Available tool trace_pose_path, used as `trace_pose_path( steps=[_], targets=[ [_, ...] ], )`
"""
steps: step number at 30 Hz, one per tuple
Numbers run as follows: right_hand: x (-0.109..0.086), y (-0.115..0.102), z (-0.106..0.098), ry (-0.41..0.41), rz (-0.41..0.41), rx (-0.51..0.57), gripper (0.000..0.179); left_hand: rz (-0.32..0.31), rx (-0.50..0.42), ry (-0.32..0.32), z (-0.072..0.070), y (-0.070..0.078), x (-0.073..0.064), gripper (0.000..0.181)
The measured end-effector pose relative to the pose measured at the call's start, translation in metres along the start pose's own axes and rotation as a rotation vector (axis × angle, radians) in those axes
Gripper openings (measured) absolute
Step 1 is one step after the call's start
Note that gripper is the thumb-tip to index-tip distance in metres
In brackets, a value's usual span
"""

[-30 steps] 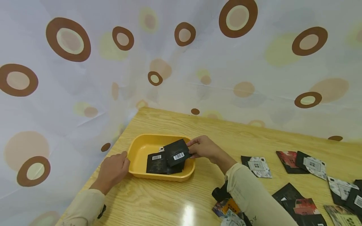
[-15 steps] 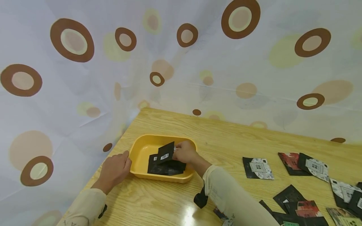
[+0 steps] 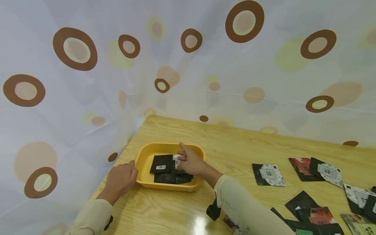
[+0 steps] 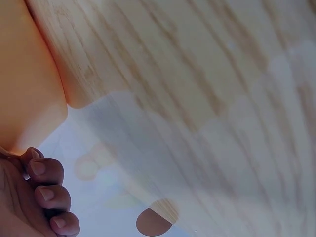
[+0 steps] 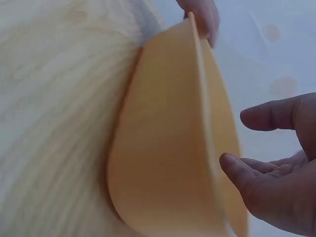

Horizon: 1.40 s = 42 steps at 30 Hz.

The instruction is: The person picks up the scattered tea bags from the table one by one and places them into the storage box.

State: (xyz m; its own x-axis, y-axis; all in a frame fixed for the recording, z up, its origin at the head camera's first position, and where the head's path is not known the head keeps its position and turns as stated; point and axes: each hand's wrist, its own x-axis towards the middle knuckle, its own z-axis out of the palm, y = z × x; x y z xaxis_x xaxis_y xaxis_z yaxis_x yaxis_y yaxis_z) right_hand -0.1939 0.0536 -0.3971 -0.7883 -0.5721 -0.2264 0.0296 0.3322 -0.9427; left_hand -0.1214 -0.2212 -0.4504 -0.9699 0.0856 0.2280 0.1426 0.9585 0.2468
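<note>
A yellow plastic tub [image 3: 143, 166] stands on the wooden table, with several flat black packets [image 3: 162, 167] inside; the top one carries a white barcode label. A white-patterned packet [image 3: 176, 160] partly shows beside the right fingers. My left hand [image 3: 121, 179] grips the tub's left rim, its curled fingers [image 4: 49, 193] visible below the tub in the left wrist view. Over the tub's right side is my right hand [image 3: 192, 162], thumb and fingers spread apart with nothing between them. In the right wrist view that hand [image 5: 276, 182] appears beside the tub's rim.
Right of the tub lies a black-and-white packet [image 3: 268, 175]. Farther right are red-and-black packets [image 3: 302, 167] and several more, some overlapping. My right sleeve [image 3: 246, 202] covers part of a packet near the front. A dotted white sheet [image 3: 223, 65] hangs behind the table.
The black packet in my right hand has been lowered into the tub and let go; it now lies flat on the others. My right fingers have spread. The left hand keeps its place.
</note>
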Motion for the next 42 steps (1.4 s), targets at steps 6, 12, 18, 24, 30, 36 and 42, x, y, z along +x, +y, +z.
trace_pose_path(
  steps=[6,12,18,24,30,36,42],
  targets=[
    [-0.038,0.0,-0.067,0.094,-0.07,-0.135,0.072,-0.027,-0.011,-0.041,0.003,0.0,0.0,0.027],
    [-0.09,0.019,-0.142,0.204,0.002,-0.319,0.059,-0.03,-0.013,-0.038,0.0,0.0,0.0,0.027],
    [-0.128,0.051,-0.189,0.258,0.147,-0.463,0.052,-0.034,-0.004,-0.033,-0.004,-0.001,0.0,0.028],
    [-0.148,0.074,-0.21,0.254,0.196,-0.666,0.045,-0.025,-0.024,-0.012,-0.002,0.0,-0.001,0.029],
    [-0.149,0.087,-0.211,0.158,0.162,-0.798,0.061,-0.016,-0.005,-0.002,0.0,-0.001,-0.001,0.028],
    [-0.144,0.093,-0.21,0.084,0.183,-0.816,0.082,0.011,0.044,0.016,0.001,-0.002,0.0,0.026],
    [-0.144,0.097,-0.207,0.09,0.124,-0.932,0.076,0.016,0.029,0.002,-0.002,-0.001,0.001,0.025]
  ],
)
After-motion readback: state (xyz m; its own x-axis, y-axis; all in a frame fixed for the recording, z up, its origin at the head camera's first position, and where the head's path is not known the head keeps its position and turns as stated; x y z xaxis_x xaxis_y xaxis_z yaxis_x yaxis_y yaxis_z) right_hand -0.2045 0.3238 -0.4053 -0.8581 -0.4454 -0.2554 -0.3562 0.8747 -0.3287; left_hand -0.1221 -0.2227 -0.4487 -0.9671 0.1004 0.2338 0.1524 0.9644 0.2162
